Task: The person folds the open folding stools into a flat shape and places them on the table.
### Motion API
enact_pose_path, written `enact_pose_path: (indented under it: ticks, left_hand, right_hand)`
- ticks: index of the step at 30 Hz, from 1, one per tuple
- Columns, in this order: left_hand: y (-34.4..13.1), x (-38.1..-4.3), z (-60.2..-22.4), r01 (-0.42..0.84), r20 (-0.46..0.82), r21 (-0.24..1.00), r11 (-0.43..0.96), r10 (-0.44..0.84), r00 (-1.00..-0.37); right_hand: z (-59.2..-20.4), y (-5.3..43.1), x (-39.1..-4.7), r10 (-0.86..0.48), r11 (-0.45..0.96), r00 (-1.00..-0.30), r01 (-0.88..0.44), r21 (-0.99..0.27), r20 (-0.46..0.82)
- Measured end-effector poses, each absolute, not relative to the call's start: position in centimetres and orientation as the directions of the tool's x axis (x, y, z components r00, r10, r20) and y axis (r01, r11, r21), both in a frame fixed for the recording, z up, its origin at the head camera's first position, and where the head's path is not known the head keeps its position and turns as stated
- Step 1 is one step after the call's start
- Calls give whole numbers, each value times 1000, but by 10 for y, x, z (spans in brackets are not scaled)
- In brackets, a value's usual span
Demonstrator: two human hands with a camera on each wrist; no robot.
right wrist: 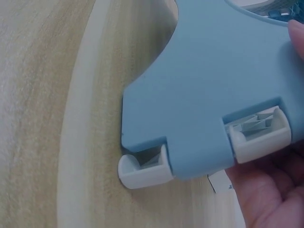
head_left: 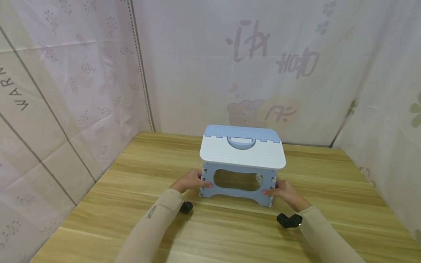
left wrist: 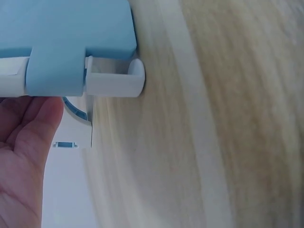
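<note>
A folding step stool (head_left: 223,151) with a white and light-blue top stands unfolded on the wooden table. A carry handle (head_left: 241,140) lies in the middle of its top, and the blue front leg panel has a wide oval opening. My left hand (head_left: 190,180) grips the left edge of this panel, thumb on the front face. On the opposite edge my right hand (head_left: 288,193) holds on the same way. In the left wrist view, the fingers (left wrist: 47,111) reach behind the hinged side of the panel (left wrist: 71,23). White hinge pieces (right wrist: 147,175) run along the panel's edge in the right wrist view.
Around the stool spreads the wood-grain table (head_left: 138,160). Printed curtains (head_left: 184,73) hang behind it and along both sides. Black wrist-worn devices (head_left: 289,220) jut out by both wrists, close over the tabletop.
</note>
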State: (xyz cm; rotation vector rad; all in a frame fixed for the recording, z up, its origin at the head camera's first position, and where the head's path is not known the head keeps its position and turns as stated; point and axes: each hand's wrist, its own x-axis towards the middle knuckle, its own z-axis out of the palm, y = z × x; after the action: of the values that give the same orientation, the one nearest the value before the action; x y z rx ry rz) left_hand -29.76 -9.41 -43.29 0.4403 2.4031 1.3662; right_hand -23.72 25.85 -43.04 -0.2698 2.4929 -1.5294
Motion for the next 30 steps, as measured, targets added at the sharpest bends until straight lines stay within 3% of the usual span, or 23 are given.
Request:
enact_pose_path:
  ticks: [30]
  left_hand:
    - [-96, -302, -434, 93, -155, 870, 484, 448, -880]
  right_hand:
    - [-427, 260, -239, -286, 462, -956, -76, -884, -68]
